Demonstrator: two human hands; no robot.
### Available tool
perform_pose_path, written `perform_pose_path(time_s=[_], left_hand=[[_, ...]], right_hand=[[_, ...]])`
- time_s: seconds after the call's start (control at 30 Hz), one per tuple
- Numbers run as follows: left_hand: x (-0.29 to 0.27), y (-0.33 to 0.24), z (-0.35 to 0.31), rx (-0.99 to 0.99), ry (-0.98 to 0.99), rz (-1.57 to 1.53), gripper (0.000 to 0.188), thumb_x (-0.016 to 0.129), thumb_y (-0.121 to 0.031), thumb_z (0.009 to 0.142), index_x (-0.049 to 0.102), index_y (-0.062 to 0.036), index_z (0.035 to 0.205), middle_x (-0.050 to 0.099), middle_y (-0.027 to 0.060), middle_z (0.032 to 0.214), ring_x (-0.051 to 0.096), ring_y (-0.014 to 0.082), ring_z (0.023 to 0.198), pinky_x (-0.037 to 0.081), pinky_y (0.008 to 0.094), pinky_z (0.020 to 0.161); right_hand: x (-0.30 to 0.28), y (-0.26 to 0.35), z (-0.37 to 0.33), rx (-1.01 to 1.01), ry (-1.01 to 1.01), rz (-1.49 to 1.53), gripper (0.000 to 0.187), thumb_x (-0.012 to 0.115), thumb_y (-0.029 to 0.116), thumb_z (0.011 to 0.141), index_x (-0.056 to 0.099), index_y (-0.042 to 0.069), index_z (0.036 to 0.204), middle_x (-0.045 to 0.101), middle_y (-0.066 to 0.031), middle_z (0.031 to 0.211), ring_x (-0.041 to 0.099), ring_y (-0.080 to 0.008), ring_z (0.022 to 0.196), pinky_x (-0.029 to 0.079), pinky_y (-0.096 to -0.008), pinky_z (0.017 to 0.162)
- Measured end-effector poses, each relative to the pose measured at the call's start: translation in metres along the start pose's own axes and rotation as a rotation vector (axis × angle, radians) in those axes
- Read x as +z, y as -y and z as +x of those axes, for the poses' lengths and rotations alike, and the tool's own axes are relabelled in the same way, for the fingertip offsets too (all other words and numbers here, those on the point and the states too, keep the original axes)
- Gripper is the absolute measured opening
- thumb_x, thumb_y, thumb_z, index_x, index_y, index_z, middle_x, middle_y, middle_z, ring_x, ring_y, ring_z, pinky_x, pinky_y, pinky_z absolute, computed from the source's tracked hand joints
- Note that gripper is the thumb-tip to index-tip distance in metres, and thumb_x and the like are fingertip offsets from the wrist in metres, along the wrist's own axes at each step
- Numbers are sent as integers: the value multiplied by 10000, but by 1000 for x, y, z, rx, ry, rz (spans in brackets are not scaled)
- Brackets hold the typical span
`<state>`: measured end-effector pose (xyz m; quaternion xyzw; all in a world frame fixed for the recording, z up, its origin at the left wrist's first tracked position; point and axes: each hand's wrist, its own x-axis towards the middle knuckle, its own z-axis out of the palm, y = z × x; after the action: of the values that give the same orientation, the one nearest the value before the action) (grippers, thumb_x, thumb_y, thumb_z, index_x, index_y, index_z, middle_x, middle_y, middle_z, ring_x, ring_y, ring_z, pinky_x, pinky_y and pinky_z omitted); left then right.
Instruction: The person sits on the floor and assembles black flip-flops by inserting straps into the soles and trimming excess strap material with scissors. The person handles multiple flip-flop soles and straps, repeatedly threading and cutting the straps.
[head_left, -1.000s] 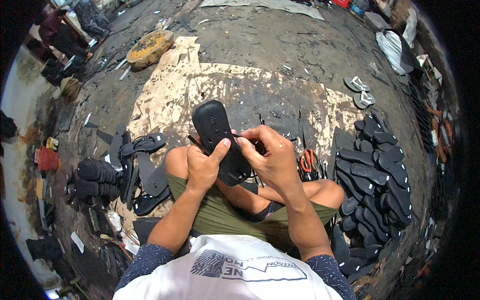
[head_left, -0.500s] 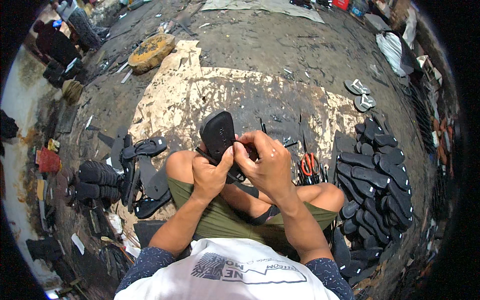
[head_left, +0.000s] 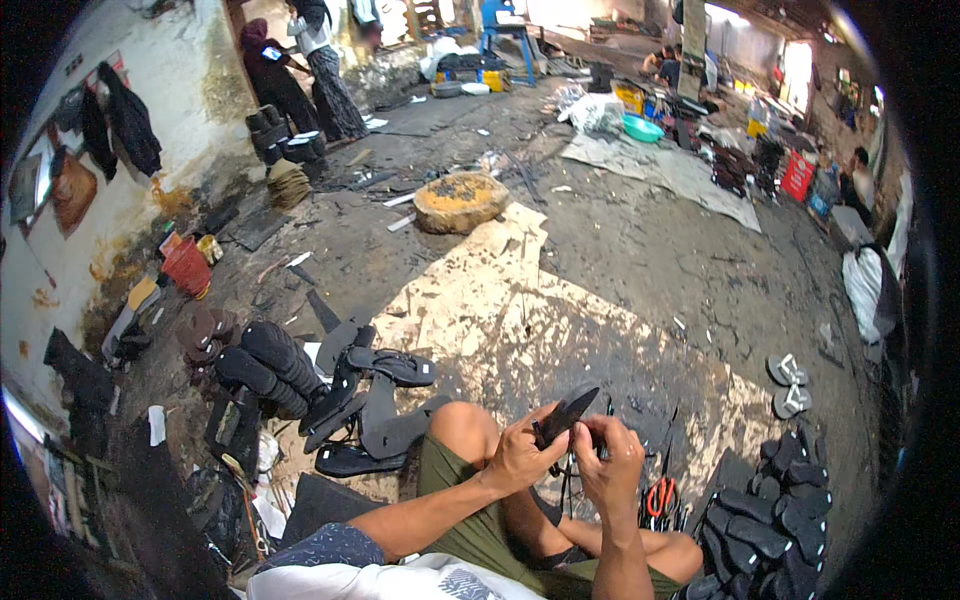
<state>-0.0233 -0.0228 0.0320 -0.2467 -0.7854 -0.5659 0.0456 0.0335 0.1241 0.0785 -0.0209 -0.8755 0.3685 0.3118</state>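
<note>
A black sandal (head_left: pixel 574 410) is held up in front of my knees, tilted so that its sole shows almost edge-on. My left hand (head_left: pixel 526 450) grips it from the left, with the thumb along its near side. On its right, my right hand (head_left: pixel 612 462) has the fingers bent and pinched at the sandal's edge; the exact spot they grip is hidden. Thin dark straps (head_left: pixel 566 480) hang below the hands. Scissors with orange handles (head_left: pixel 661 497) stand among dark tools just right of my right wrist.
Black soles (head_left: pixel 755 525) are piled at the right; finished-looking sandals (head_left: pixel 400 366) lie at the left. Grey-and-white flip-flops (head_left: pixel 788 385) sit on the floor beyond the pile. Ahead are a stained sheet (head_left: pixel 450 290) and a round yellowish block (head_left: pixel 460 203). People (head_left: pixel 325 75) stand far left.
My view has swung up and to the left, bringing the far room into sight. The sandal has turned from showing its flat sole to nearly edge-on, with both hands still on it.
</note>
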Motion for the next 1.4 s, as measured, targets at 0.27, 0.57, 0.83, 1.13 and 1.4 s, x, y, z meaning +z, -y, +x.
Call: perform_pose_path(time_s=[0.27,0.57,0.83,1.13,1.4], left_hand=[[-8,-14,1,-230,46,-36,480,744,-179,926,611,25,1340,737,170,836,711,173,741,558,353,676],[-4,5,8,178,145,-157,957,704,-65,888,91,-43,1621,336,264,1585,492,343,1384,402,404,1135],[-31,-17,18,-332,360,-535,312,572,-7,1013,548,54,1318,686,61,1085,629,76,975,543,232,837],[-20,-28,16,-263,310,-486,384,572,-9,1024,505,73,1393,672,35,1069,608,58,962,534,232,828],[-17,-9,12,-20,270,-112,408,602,-41,995,540,35,1391,723,149,1005,674,112,893,560,294,752]], right_hand=[[3,-9,-11,230,35,101,100,753,135,910,709,52,947,733,-97,873,688,-291,790,491,-393,746],[-11,24,-2,176,149,227,164,784,133,870,712,32,978,690,-116,902,654,-280,805,510,-398,739],[-8,4,0,269,100,333,115,703,120,987,681,7,995,719,-43,830,684,-92,764,537,-250,636],[-8,5,-3,-39,31,-133,132,777,192,852,681,104,878,681,-24,778,629,-233,726,423,-399,701],[-5,-1,0,-121,63,-187,127,773,137,840,678,91,911,677,-23,806,613,-243,749,407,-388,731]])
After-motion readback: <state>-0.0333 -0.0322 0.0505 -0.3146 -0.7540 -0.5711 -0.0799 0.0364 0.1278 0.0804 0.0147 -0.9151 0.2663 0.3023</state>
